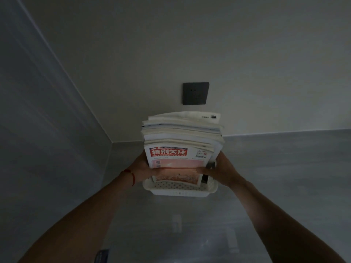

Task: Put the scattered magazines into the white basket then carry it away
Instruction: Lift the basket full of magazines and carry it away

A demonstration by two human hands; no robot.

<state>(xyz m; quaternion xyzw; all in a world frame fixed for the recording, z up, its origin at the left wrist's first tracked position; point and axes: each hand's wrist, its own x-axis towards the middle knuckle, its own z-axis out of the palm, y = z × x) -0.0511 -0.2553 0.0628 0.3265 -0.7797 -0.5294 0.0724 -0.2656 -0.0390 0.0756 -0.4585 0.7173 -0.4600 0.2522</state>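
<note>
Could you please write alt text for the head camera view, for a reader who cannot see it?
Two hands, left hand and right hand, grip a stack of magazines standing in a white basket before a pale wall with a dark socket.

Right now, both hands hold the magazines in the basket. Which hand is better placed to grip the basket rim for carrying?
The left hand. It sits lower, beside the white basket rim, near the corner. The right hand grips the magazines higher and partly over the front cover, so it must move further down.
</note>
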